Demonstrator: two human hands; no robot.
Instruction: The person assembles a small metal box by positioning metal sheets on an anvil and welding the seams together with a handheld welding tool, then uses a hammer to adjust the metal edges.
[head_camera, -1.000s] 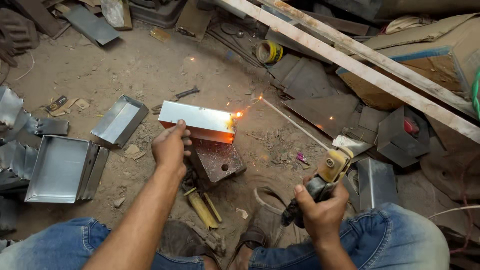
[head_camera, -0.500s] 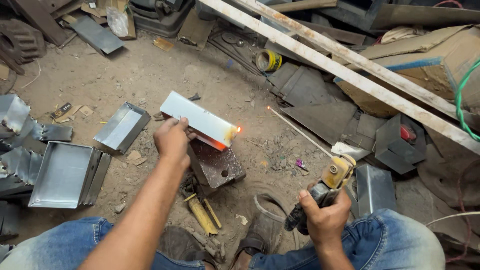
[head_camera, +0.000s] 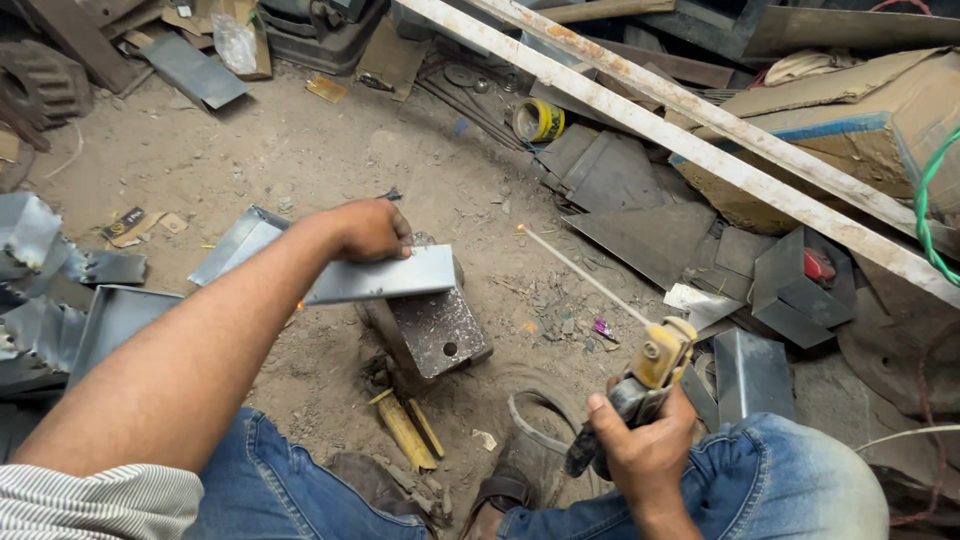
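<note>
My left hand (head_camera: 368, 230) grips a folded sheet-metal tray piece (head_camera: 385, 277) and holds it flat across a rusty steel block (head_camera: 432, 330) on the dirt floor. A small orange glow shows at the piece's left end, under my forearm. My right hand (head_camera: 645, 450) holds a yellow welding electrode holder (head_camera: 655, 360). Its thin rod (head_camera: 580, 272) points up and left, and the glowing tip hangs in the air to the right of the piece, apart from it.
More sheet-metal trays (head_camera: 110, 325) lie at the left. A long rusty white angle bar (head_camera: 700, 130) crosses the upper right above cardboard and dark metal plates (head_camera: 650, 235). A yellow tape roll (head_camera: 537, 120) sits behind. My sandal (head_camera: 525, 470) and yellow strips (head_camera: 405, 430) lie near.
My left hand has turned the metal piece around on the block, so its glowing weld end now points left. The electrode tip has drawn back from the piece.
</note>
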